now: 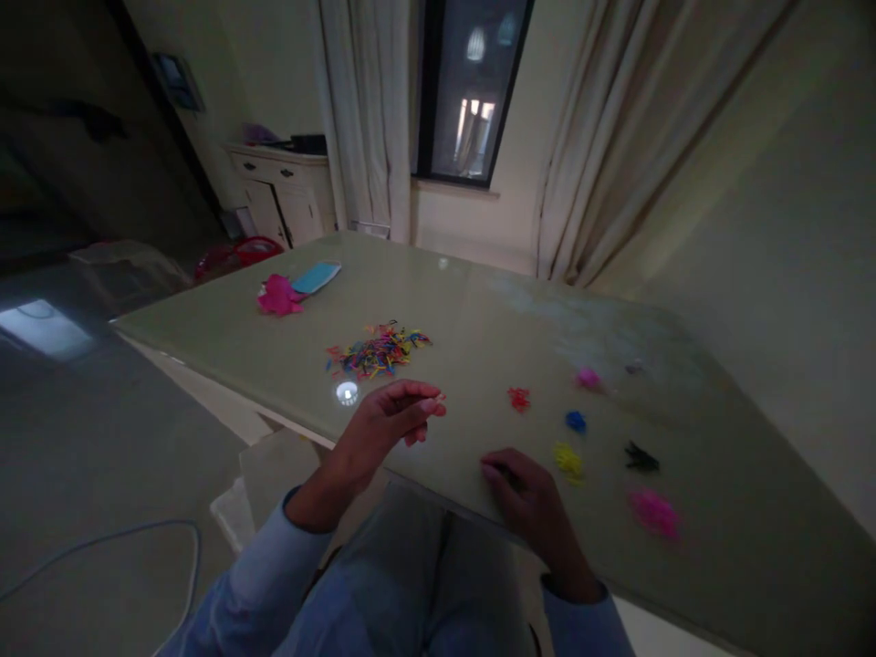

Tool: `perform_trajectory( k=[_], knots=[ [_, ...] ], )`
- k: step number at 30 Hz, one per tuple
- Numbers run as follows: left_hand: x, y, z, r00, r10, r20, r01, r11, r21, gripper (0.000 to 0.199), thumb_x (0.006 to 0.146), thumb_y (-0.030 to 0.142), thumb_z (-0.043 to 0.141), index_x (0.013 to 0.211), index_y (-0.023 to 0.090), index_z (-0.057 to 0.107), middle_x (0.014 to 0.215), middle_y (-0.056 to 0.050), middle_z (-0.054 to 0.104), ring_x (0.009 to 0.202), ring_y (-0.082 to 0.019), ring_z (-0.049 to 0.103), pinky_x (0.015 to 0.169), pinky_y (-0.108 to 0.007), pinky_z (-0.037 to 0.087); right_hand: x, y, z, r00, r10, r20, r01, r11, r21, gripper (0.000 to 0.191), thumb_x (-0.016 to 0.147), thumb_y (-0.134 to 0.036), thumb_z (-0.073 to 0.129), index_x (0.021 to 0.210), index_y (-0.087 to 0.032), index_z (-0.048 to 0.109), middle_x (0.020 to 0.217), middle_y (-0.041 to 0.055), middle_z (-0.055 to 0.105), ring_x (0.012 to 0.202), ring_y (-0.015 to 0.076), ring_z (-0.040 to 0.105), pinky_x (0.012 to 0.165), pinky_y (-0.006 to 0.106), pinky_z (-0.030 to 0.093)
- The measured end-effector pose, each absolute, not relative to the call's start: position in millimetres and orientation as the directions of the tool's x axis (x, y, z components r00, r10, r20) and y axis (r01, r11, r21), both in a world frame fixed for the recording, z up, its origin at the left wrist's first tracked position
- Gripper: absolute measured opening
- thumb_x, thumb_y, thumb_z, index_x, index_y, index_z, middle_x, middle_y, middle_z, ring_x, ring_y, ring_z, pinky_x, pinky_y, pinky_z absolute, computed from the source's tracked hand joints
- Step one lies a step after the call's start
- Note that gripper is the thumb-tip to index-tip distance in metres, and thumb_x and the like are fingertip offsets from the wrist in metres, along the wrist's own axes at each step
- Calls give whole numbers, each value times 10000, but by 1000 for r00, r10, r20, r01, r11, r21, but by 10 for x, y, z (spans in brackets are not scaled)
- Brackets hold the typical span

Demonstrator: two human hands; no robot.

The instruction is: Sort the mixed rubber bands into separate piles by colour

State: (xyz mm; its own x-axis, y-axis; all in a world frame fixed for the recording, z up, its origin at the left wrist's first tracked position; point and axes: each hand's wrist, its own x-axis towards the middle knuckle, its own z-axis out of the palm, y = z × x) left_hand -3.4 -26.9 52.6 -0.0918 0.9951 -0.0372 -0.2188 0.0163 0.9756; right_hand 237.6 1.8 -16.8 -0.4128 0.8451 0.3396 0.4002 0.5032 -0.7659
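My left hand [397,415] is raised above the table's near edge, thumb and forefinger pinched together. Whatever is at the fingertips is too small and blurred to name. Behind it lies a mixed pile of small, thin, many-coloured pieces [380,351]. My right hand [524,493] rests at the table edge with its fingers curled together, their inner side hidden. Beyond and beside it are small single-colour piles: red [519,399], blue [576,421], yellow [568,463], black [641,457] and pink [654,513].
The glossy table [472,310] reflects a lamp near my left hand. At its far left lie a crumpled pink thing [279,296] and a light-blue face mask [317,277]. Another small pink item [587,378] sits to the right. A cabinet [280,192] and curtains stand behind.
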Motion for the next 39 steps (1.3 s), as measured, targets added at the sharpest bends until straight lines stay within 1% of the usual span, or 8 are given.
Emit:
perform_trajectory(
  k=[8,11,13,16,19,26,32,39],
  knots=[
    [500,101,512,18,999,-35,-249,38,968,341,741,387,755,961,142,669,893,-80,731,551,-79,567,508,-200,417,2363,-6,-196,-406,864,299,351,449,-822,114,880,-231,595,911,-193,698,850,34,711,762,147,631,693,241,459],
    [664,351,466,10,999,37,-59,-37,998,308,763,376,714,954,139,664,864,-73,729,569,-105,591,513,-213,438,2367,-3,-211,-420,856,300,333,453,-827,126,880,-227,590,926,-185,700,850,40,705,770,153,628,705,249,461],
    [769,565,396,-5,987,158,180,-155,971,243,797,318,667,972,150,662,850,-60,726,606,-124,612,568,-236,480,2367,-5,-205,-430,852,300,345,462,-817,120,878,-224,597,916,-184,703,842,38,704,775,157,626,715,253,457],
    [905,881,263,101,945,311,611,-306,730,215,848,198,582,1042,185,674,958,-63,737,791,-162,664,789,-298,515,2364,-16,-173,-439,846,303,359,474,-804,106,875,-206,610,906,-185,709,850,32,707,801,156,629,751,255,449],
    [997,1102,149,238,932,271,782,-350,516,270,881,182,537,1119,201,663,1020,-64,736,918,-192,674,866,-319,501,2357,-28,-139,-429,854,294,357,459,-814,103,871,-191,622,916,-188,714,867,28,711,824,151,635,766,247,445],
    [1061,1231,63,318,932,176,841,-363,401,375,916,200,498,1279,217,594,1068,-80,736,972,-210,682,864,-318,503,2352,-32,-129,-433,852,295,328,454,-829,98,874,-198,616,900,-191,710,858,26,709,819,148,637,765,247,451],
    [887,1116,147,278,941,193,826,-337,452,365,908,212,520,1262,221,606,1074,-52,737,976,-199,678,874,-309,499,2365,-17,-162,-436,852,290,346,456,-820,105,880,-214,608,908,-194,707,847,29,703,798,151,634,743,250,457],
    [343,632,12,154,959,239,814,-260,520,260,897,253,528,1104,193,675,994,-55,734,836,-178,671,829,-307,505,2379,-17,-155,-443,855,270,356,445,-822,133,895,-248,574,901,-196,696,862,38,709,809,153,644,733,245,467]
  ],
)
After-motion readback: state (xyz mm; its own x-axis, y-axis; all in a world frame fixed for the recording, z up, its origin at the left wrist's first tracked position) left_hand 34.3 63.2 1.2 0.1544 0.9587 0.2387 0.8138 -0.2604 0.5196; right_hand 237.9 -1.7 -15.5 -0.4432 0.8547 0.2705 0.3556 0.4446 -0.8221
